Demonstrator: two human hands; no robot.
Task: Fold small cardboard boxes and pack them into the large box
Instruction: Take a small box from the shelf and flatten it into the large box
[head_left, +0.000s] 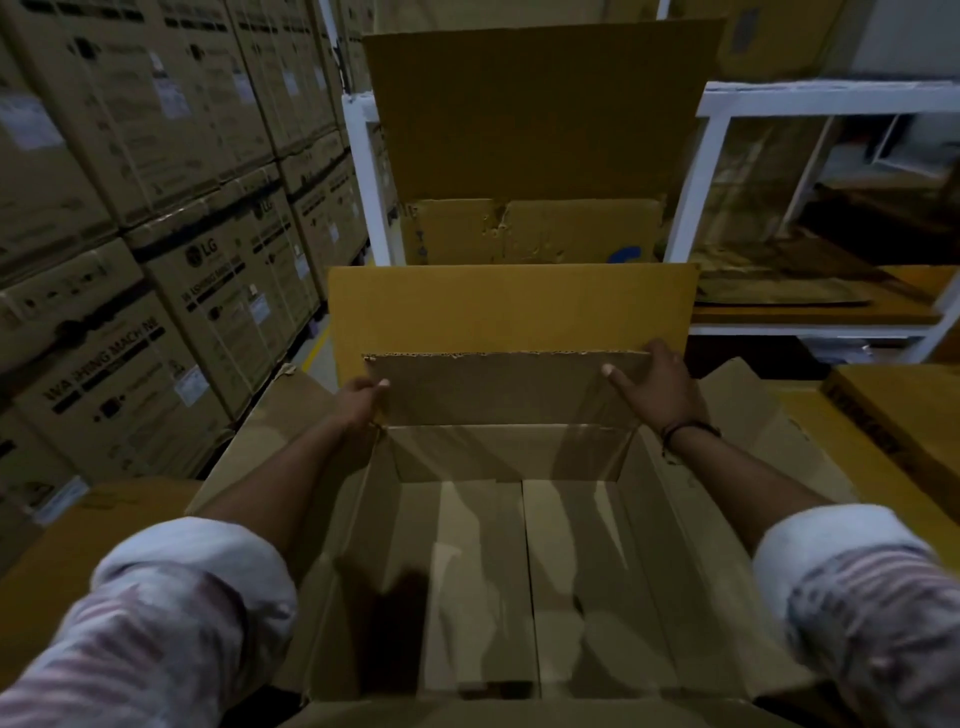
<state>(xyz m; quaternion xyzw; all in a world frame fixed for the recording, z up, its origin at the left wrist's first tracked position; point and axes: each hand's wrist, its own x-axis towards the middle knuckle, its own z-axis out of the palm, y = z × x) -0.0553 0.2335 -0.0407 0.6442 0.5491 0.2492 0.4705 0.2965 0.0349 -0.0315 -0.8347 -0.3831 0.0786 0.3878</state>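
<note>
A large open cardboard box (519, 571) sits right below me, its inside bare and its bottom flaps taped together. Its far flap (498, 387) stands upright with a ragged top edge. My left hand (361, 400) grips the flap's left edge. At the flap's right edge is my right hand (654, 384), thumb on the inner face and fingers behind. The side flaps splay outward. No small box shows inside.
A yellower cardboard sheet (511, 306) stands just behind the flap, and a taller one (540, 109) rises further back. Stacked appliance cartons (156, 234) wall the left. A white rack (831, 98) holds flat cardboard on the right. A flat carton (898, 415) lies beside the box.
</note>
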